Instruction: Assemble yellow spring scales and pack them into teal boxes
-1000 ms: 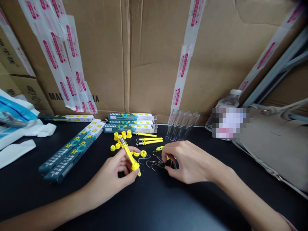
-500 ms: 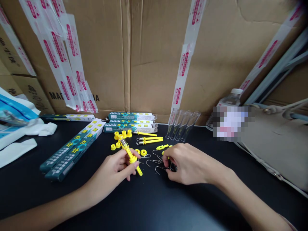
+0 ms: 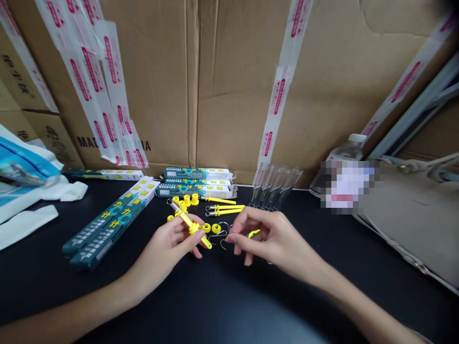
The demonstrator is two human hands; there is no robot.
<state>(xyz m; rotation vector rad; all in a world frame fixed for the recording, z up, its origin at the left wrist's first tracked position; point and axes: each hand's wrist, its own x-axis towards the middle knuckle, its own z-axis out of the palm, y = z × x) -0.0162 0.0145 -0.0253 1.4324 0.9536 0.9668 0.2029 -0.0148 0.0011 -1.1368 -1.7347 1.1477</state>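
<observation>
Yellow rod aslant, wire hook just off its lower tip

Held the yellow rod (image 3: 185, 219) in the left hand (image 3: 167, 249), pinched between thumb and fingers toward its lower part, beside the yellow collar (image 3: 193, 228). Ran on a slant, taking twelve as straight ahead of the person: from about ten o'clock, at the metal end with its wire loop, down to about four o'clock, at the plain yellow tip. Pointed that tip out past the left thumb, toward the right-hand side.

Brought together, thumb to fingertips, in the right hand (image 3: 278, 237). Pinched there, as far as could be judged, a wire hook (image 3: 222, 244) — visible only at its curved end, and otherwise hidden by the fingertips. Stood, at that curve, at about three o'clock from the rod's lower tip: near, level with it, and apart. Could not tell which way the hook opened. Was nearer to the rod with the left hand, and nearer to the hook with the right.

Saw, close by at one o'clock from the tip, loose yellow rings (image 3: 216, 231) on the black table (image 3: 215, 301) — and, farther off between one and two, clear tubes (image 3: 276, 186).
</observation>
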